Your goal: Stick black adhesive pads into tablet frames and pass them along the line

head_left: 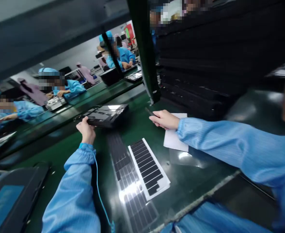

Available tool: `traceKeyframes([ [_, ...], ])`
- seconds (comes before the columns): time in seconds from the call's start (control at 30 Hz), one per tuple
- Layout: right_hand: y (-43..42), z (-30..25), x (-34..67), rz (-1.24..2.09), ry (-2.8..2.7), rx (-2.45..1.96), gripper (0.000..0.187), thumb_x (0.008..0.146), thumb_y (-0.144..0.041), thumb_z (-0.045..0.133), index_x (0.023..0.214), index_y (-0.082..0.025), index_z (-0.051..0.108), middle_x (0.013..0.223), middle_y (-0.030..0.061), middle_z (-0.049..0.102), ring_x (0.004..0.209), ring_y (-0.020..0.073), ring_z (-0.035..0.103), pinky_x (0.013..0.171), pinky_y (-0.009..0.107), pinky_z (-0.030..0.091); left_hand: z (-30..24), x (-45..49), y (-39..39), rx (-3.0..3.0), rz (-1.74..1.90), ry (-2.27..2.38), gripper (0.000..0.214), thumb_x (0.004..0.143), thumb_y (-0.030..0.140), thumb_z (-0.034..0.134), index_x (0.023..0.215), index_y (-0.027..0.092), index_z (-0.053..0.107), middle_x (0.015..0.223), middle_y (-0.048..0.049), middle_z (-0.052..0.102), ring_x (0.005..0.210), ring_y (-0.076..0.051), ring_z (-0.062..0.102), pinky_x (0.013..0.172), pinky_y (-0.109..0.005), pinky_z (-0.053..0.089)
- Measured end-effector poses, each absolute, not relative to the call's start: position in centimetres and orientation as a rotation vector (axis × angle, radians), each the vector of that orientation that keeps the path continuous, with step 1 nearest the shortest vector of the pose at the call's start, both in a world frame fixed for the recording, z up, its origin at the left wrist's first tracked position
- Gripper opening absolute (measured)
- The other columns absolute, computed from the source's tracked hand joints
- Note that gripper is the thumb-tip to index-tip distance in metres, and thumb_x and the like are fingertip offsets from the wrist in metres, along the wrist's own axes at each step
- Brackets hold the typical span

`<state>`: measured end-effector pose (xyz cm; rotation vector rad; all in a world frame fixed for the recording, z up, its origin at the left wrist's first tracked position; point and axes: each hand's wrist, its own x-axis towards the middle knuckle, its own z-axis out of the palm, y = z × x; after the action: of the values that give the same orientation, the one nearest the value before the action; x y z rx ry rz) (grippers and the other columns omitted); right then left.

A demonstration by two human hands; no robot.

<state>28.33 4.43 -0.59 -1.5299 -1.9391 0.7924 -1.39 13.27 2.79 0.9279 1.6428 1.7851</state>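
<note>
My left hand (86,131) grips the near left edge of a black tray (112,122), thumb on top. Flat grey and black parts lie in the tray, too blurred to name. Further right, my right hand (165,119) is closed around a slim dark tool (149,112), whose tip points up and left; its exact kind is unclear. Under that wrist lies a white paper (173,139). Between my forearms are a white sheet with black adhesive-like strips (148,168) and a clear sheet with dark strips (131,191). A blue cord runs from my left cuff.
A tall stack of black trays (212,64) stands at the right, behind a dark green post (143,48). At lower left sits a dark case with a blue panel (5,207). Co-workers in blue sit across the green bench (67,149). A shelf (55,35) hangs overhead.
</note>
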Motion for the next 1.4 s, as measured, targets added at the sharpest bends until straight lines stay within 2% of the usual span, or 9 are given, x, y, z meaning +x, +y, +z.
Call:
traceKeyframes([
  [0.13, 3.9, -1.9, 27.6, 0.462, -2.362, -1.571, 0.024, 0.088, -0.033, 0.043, 0.075, -0.016, 0.054, 0.075, 0.0073, 0.064, 0.072, 0.018, 0.062, 0.057, 0.024, 0.036, 0.3, -5.4, 15.0, 0.871, 1.773, 1.797, 0.017, 0.08, 0.014, 0.039, 0.094, 0.021, 0.032, 0.091, -0.001, 0.051, 0.068, -0.008, 0.054, 0.054, -0.02, 0.048],
  [0.27, 3.6, -2.6, 27.1, 0.208, -2.567, -1.661, 0.031, 0.089, -0.04, 0.036, 0.084, -0.018, 0.058, 0.076, 0.0088, 0.064, 0.071, 0.0228, 0.062, 0.054, 0.027, 0.028, -1.9, -7.5, 15.0, 1.062, 1.515, 1.83, 0.009, 0.081, 0.018, 0.041, 0.089, 0.016, 0.04, 0.077, -0.0033, 0.057, 0.06, -0.009, 0.054, 0.055, -0.022, 0.048],
  [0.37, 3.6, -2.6, 27.0, 0.182, -2.569, -1.675, 0.032, 0.089, -0.04, 0.035, 0.083, -0.019, 0.059, 0.075, 0.0079, 0.064, 0.07, 0.0213, 0.061, 0.054, 0.027, 0.026, -2.2, -7.3, 14.8, 1.332, 1.318, 1.778, 0.013, 0.081, 0.023, 0.044, 0.075, 0.012, 0.049, 0.062, -0.0033, 0.058, 0.054, -0.009, 0.052, 0.053, -0.019, 0.042],
  [0.6, 3.6, -2.5, 27.0, 0.167, -2.576, -1.689, 0.032, 0.089, -0.04, 0.035, 0.082, -0.02, 0.059, 0.073, 0.0069, 0.064, 0.069, 0.0202, 0.06, 0.055, 0.027, 0.027, 0.7, -0.5, 11.8, 1.997, 0.901, 1.367, 0.021, 0.08, 0.03, 0.049, 0.07, 0.013, 0.057, 0.068, -0.0017, 0.06, 0.065, -0.011, 0.055, 0.065, -0.021, 0.041],
  [0.83, 5.2, -2.1, 26.1, 0.154, -2.596, -1.807, 0.037, 0.089, -0.039, 0.033, 0.089, -0.017, 0.062, 0.082, 0.0118, 0.065, 0.077, 0.0261, 0.063, 0.058, 0.028, 0.033, -0.8, 4.3, 3.7, 2.514, 0.435, 0.91, 0.029, 0.082, 0.042, 0.054, 0.094, 0.016, 0.058, 0.096, -0.0056, 0.056, 0.09, -0.016, 0.051, 0.084, -0.028, 0.041],
  [0.93, 7.1, -1.9, 24.7, 0.196, -2.63, -1.796, 0.034, 0.088, -0.037, 0.035, 0.089, -0.016, 0.062, 0.088, 0.0124, 0.065, 0.08, 0.0258, 0.063, 0.058, 0.027, 0.034, -2.4, 4.8, 2.5, 2.702, 0.389, 0.943, 0.037, 0.085, 0.047, 0.048, 0.103, 0.015, 0.051, 0.103, -0.0086, 0.051, 0.095, -0.019, 0.047, 0.088, -0.032, 0.04],
  [1.1, 8.4, -3.0, 23.1, -0.023, -2.616, -1.713, 0.03, 0.09, -0.032, 0.031, 0.095, -0.017, 0.056, 0.086, 0.0093, 0.066, 0.079, 0.0255, 0.063, 0.055, 0.027, 0.029, -3.0, 4.8, 2.7, 2.833, 0.35, 0.989, 0.039, 0.086, 0.051, 0.043, 0.101, 0.015, 0.051, 0.1, -0.0077, 0.051, 0.086, -0.018, 0.046, 0.082, -0.03, 0.041],
  [1.27, 8.5, -4.1, 23.5, 0.03, -2.672, -1.602, 0.024, 0.089, -0.033, 0.034, 0.09, -0.019, 0.053, 0.083, 0.0084, 0.066, 0.077, 0.0258, 0.063, 0.055, 0.028, 0.028, -2.8, 5.0, 2.9, 2.828, 0.357, 1.013, 0.041, 0.085, 0.052, 0.046, 0.101, 0.015, 0.052, 0.101, -0.0073, 0.052, 0.086, -0.018, 0.048, 0.082, -0.03, 0.042],
  [1.4, 8.6, -4.1, 23.6, 0.041, -2.684, -1.631, 0.022, 0.09, -0.033, 0.032, 0.088, -0.021, 0.05, 0.083, 0.0075, 0.066, 0.078, 0.0266, 0.062, 0.057, 0.029, 0.03, -2.4, 4.7, 3.0, 2.807, 0.328, 0.96, 0.032, 0.095, 0.032, 0.032, 0.1, 0.01, 0.055, 0.104, -0.008, 0.058, 0.093, -0.015, 0.052, 0.092, -0.025, 0.04],
])
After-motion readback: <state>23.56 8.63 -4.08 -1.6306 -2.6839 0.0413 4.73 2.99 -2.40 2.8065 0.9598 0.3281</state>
